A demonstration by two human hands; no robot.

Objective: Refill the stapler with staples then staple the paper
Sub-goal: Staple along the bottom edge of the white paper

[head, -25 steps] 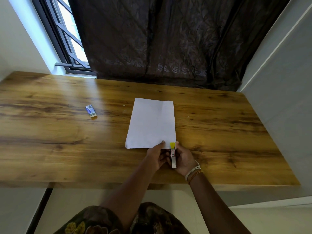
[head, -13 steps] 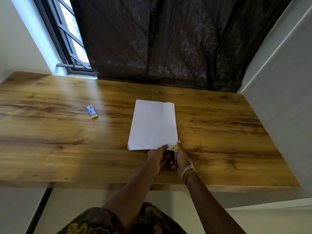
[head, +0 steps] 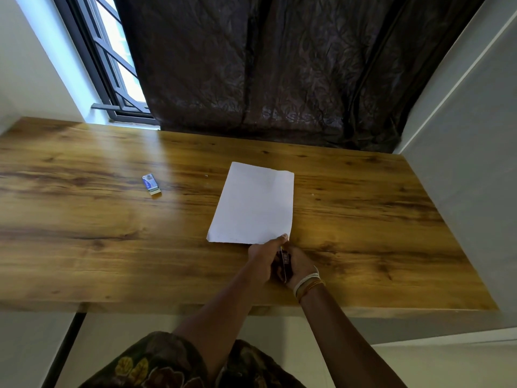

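Wood-grain table point(head: 84, 247) fills most of the view, with a window point(head: 112, 65) off at the far left and a dark curtain point(head: 265, 65) hanging across the back wall. Way out to the left of the fingers, well apart from everything else, sits a small blue and white staple box point(head: 151, 185) on the bare wood. Moving right, the white paper point(head: 254, 204) lies flat, its near right corner just past the fingertips. The left hand point(head: 264, 256) has one finger stretched forward so the tip presses down on that corner, the other fingers curled in toward the stapler. The stapler point(head: 284, 263) is sandwiched between both hands, narrow and dark, pointing at the paper's corner; can't really tell if its mouth is actually over the sheet. The right hand point(head: 300, 266) is wrapped around it from the right side, fingers closed on the body, with some thread bands point(head: 307, 284) on that wrist.
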